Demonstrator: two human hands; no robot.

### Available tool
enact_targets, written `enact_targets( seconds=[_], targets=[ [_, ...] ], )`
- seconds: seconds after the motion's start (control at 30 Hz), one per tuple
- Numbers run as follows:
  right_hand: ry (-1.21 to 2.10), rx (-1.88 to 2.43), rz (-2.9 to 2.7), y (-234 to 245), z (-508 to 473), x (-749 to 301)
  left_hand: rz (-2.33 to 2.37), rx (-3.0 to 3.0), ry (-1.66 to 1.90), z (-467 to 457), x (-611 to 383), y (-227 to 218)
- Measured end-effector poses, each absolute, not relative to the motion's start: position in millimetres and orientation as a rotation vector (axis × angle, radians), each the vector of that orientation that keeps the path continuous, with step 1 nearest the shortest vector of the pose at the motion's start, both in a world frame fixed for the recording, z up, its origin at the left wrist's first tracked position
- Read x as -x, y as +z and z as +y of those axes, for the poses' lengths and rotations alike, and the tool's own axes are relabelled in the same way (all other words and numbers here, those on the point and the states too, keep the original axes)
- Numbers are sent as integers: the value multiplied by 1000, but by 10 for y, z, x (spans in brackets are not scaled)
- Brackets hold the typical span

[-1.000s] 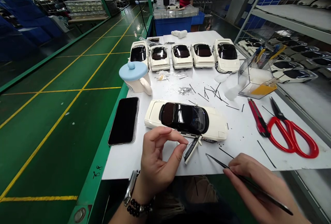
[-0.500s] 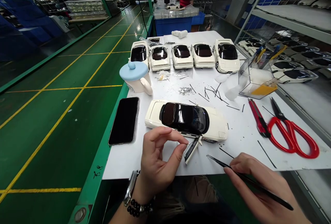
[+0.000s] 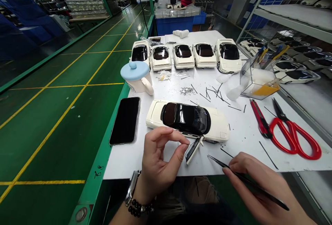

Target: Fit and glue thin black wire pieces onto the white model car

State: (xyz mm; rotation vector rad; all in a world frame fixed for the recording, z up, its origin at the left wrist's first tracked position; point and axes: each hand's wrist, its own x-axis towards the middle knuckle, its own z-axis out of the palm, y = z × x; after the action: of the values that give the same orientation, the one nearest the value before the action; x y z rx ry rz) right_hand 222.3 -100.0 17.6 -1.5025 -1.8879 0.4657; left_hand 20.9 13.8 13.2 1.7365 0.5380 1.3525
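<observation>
Cream-white and glossy was the model car with a black roof and dark smooth windows (image 3: 186, 119), which lay in the centre of the frame, its long rounded nose pointing to the right. From its near side a thin cream door with a black inner panel (image 3: 193, 152) stood open, slanting toward the lower edge.

The left hand (image 3: 163, 159), at the lower centre, had the tips of thumb and forefinger pinched together just beside this door; whether they grasped the door's edge or some fine piece, I cannot tell. Around its wrist were a watch with a silvery metal band (image 3: 132, 187) and round, shiny black beads (image 3: 141, 207).

The right hand (image 3: 261, 180), at the lower right, was closed around slender black pointed tweezers (image 3: 220, 162), of which the sharp tip was near the door but apart from it.

Under the car was a flat, matt white work surface (image 3: 241, 135). Thin, straight black strips (image 3: 268, 155) were scattered on it, and behind the car lay a small heap of glittering silver flakes (image 3: 187, 90). On the right rested scissors with looped, smooth red handles (image 3: 283, 117), just beside a slim red-and-black cutter (image 3: 260, 119).
</observation>
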Motion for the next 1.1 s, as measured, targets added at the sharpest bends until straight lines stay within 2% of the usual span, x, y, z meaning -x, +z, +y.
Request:
enact_targets(
  seconds=[0.47, 0.67, 1.1],
  targets=[
    [482, 1500, -1883, 241, -924, -2202, 559, -1730, 1363, 139, -214, 129],
    [370, 1480, -1801, 251, -927, -2225, 558, -1730, 1362, 142, -214, 130],
    [558, 1543, -1912, 260, -934, -2303, 565, -1720, 1354, 140, -223, 116]
  ],
)
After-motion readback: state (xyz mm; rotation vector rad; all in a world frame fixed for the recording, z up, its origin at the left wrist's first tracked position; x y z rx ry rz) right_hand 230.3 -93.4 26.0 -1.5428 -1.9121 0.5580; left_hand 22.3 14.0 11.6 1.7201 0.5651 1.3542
